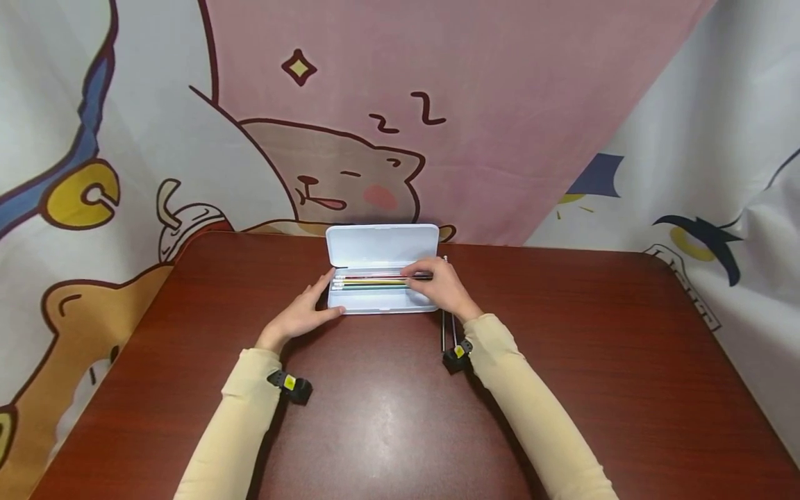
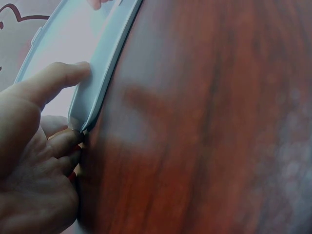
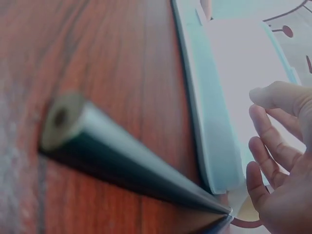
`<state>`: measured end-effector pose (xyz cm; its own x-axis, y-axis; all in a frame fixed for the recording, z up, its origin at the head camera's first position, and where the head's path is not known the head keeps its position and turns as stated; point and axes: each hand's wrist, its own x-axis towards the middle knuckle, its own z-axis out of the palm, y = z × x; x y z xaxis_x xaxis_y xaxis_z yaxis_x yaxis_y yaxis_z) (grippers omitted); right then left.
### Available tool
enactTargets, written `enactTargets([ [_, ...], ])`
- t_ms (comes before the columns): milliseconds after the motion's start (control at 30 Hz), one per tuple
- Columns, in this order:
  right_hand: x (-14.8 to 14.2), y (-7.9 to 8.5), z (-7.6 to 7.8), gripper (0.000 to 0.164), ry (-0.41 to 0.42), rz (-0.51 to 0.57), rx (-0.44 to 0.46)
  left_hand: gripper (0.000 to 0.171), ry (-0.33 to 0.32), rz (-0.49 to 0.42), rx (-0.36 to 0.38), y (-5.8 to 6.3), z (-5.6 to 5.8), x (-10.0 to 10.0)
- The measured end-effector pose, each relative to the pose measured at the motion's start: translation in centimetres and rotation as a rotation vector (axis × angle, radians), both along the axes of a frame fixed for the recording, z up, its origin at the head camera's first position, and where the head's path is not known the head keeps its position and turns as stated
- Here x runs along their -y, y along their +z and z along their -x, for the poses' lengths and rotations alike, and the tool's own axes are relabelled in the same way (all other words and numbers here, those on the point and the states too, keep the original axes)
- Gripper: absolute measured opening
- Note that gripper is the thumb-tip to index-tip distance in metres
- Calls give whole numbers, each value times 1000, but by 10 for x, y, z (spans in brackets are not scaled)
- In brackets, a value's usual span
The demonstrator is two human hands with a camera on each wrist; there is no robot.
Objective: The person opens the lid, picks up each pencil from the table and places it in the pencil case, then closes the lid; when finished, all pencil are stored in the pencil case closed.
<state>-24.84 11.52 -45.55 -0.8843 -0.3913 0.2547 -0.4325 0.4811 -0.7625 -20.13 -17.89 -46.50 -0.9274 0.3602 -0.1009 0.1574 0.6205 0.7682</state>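
Note:
A white pencil case [image 1: 384,303] lies on the table with its lid [image 1: 382,246] raised at the back. Several pencils [image 1: 369,282], with red, yellow and green among them, lie lengthwise inside. My left hand [image 1: 304,310] holds the case's left end, thumb at the front rim and fingers along the side. Over the right half of the case is my right hand [image 1: 442,285], thumb and forefinger parted above a dark pencil end [image 1: 423,276]. The right wrist view shows nothing pinched between its loosely bent fingers. Dark pencils [image 3: 131,156] lie on the table beside the case.
The brown wooden table [image 1: 387,417] reaches back to a cartoon-printed cloth [image 1: 500,139] just behind the raised lid. A small black camera is strapped to each wrist. The loose pencils lie under and beside the right wrist.

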Motion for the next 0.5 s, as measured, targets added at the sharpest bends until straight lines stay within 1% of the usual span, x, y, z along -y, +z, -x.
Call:
enactTargets([
  [133, -4, 2, -4, 16, -16, 47, 26, 88, 2, 3, 5, 1, -1, 0],
  [233, -8, 4, -7, 16, -25, 80, 25, 88, 0, 5, 3, 1, -2, 0],
  [333, -13, 7, -10, 16, -45, 96, 28, 88, -1, 5, -1, 0, -1, 1],
  [500, -21, 13, -15, 16, -87, 126, 58, 88, -9, -4, -9, -1, 0, 1],
])
